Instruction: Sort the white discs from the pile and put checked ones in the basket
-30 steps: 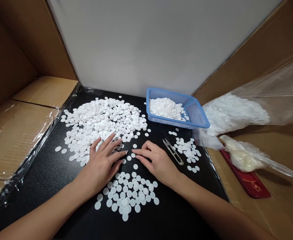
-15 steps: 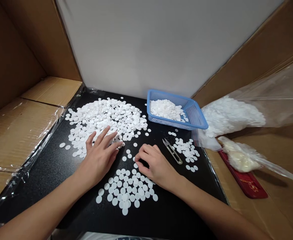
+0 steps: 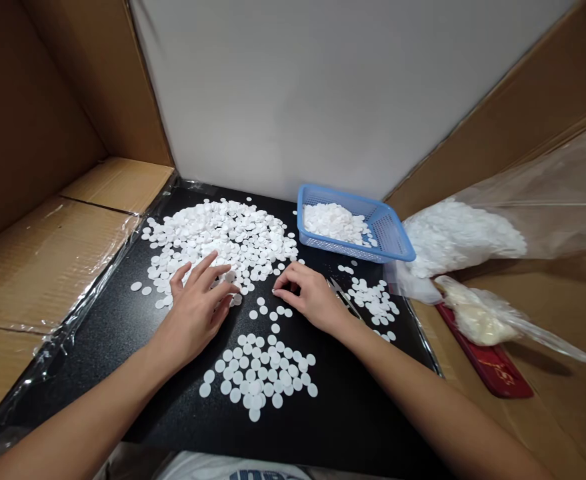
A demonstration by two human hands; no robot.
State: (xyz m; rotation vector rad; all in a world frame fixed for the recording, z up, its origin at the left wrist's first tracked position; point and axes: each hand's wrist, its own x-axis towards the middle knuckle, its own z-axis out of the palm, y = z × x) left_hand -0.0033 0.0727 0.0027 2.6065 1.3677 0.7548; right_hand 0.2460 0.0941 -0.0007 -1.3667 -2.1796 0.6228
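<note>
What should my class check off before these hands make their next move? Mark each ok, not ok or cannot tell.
1. Left hand open: ok, fingers spread.
2. Left hand off the large heap of round white discs: cannot tell; fingertips overlap its near edge in view, contact unclear.
3. Right hand's piece identifiable: cannot tell; thumb and forefinger pinch a white sliver too small to make out.
4. Nearest group of round white discs in a single layer: not ok, several overlap.
5. Metal thread snips in full sight: not ok, the right hand and wrist partly hide them.
6. Blue plastic mesh basket upright: ok.
</note>
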